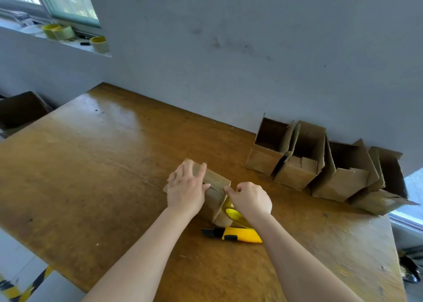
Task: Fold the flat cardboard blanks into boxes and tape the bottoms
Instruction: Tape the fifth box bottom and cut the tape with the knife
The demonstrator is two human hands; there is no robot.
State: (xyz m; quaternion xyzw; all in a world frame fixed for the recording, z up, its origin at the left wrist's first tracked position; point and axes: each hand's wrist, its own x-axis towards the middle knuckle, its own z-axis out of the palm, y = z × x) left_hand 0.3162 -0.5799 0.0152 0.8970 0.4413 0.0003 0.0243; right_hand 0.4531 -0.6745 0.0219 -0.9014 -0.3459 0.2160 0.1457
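Note:
A small cardboard box (216, 187) stands bottom-up on the wooden table (91, 164), its flaps folded shut. My left hand (186, 188) lies flat on top of it, fingers spread, pressing the flaps down. My right hand (250, 198) is closed at the box's right edge, pinching the end of the tape against the cardboard. Under that hand a yellow-cored roll of clear tape (235, 214) shows in part. A yellow and black utility knife (233, 234) lies on the table just in front of the box.
Several folded boxes (297, 164) stand open-topped in a row along the wall at the right. More tape rolls (58, 31) sit on the window sill at the far left. A dark carton (20, 109) stands beyond the table's left edge.

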